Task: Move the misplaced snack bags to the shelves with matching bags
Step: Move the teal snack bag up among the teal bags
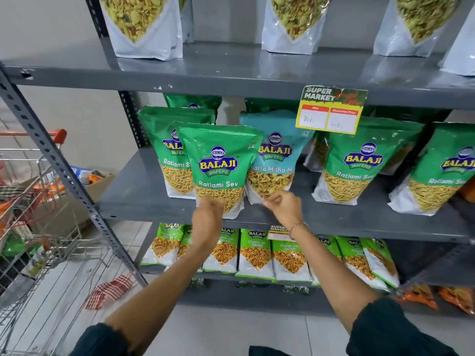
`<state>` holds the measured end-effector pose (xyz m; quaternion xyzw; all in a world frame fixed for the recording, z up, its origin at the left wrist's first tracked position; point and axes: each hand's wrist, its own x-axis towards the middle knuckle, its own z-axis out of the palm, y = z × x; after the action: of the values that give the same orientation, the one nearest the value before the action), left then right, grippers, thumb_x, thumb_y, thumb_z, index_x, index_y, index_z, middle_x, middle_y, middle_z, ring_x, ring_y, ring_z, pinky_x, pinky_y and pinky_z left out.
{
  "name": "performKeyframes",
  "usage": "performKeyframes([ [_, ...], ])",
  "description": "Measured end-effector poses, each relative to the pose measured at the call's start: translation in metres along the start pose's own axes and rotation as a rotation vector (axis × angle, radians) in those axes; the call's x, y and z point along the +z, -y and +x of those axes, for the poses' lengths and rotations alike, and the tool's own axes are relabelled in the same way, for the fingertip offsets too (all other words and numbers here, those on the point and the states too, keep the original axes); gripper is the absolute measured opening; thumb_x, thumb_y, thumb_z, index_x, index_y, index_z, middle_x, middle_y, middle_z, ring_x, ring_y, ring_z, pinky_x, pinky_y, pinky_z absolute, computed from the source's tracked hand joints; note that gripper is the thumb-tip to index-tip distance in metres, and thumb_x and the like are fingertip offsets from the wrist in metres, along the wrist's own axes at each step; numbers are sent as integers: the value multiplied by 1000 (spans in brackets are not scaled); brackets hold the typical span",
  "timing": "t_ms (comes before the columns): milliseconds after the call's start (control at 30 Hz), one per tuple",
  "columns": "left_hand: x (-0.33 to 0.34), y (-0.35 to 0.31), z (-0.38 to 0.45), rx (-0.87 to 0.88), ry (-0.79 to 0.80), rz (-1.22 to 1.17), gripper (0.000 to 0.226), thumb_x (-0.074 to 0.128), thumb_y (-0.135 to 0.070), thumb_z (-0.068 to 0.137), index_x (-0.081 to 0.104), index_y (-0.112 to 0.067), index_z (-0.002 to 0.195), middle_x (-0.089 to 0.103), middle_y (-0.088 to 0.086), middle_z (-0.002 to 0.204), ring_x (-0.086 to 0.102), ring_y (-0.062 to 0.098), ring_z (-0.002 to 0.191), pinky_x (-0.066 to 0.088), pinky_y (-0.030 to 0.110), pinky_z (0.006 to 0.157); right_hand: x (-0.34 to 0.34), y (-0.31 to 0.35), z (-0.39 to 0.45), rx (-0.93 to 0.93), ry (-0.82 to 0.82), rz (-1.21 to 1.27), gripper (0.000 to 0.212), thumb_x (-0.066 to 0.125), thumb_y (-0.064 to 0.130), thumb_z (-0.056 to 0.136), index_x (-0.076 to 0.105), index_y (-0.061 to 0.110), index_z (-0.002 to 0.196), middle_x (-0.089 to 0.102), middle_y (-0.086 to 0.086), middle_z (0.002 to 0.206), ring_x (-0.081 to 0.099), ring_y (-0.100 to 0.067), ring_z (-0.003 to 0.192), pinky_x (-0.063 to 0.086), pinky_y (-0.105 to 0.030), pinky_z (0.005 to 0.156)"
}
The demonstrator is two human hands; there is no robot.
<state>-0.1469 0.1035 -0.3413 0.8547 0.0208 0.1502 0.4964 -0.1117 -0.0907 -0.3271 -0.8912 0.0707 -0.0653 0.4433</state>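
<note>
A green Ratlami Sev bag [218,165] stands upright at the front of the middle shelf [144,199], and my left hand [207,217] grips its bottom edge. Beside it on the right stands a teal Khatta Mitha Mix bag [276,155], the only teal one among green bags. My right hand [282,205] pinches that teal bag's lower edge. More green Ratlami Sev bags stand to the left [164,140] and right [359,163] on the same shelf.
White mix pouches [144,29] line the top shelf. Green Chana Jor Garam bags [255,253] fill the lower shelf. A price tag [331,111] hangs from the upper shelf's edge. A shopping trolley [38,227] with goods and a checked cloth stands at left.
</note>
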Motion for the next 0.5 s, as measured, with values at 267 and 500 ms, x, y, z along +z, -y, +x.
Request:
performKeyframes([
  [267, 109, -45, 22, -22, 408, -53, 89, 69, -26, 76, 14, -6, 142, 27, 13, 147, 27, 28, 139, 27, 39, 115, -48, -36, 46, 117, -40, 107, 62, 77, 19, 71, 47, -2, 121, 58, -21, 124, 55, -30, 114, 43, -27, 90],
  [500, 138, -49, 69, -457, 72, -316, 87, 64, -2, 77, 6, 1, 142, 25, 19, 151, 23, 30, 142, 19, 36, 116, -41, -45, 90, 105, 199, 162, 110, 84, 26, 62, 11, 3, 142, 30, -14, 150, 30, -28, 137, 31, -46, 111],
])
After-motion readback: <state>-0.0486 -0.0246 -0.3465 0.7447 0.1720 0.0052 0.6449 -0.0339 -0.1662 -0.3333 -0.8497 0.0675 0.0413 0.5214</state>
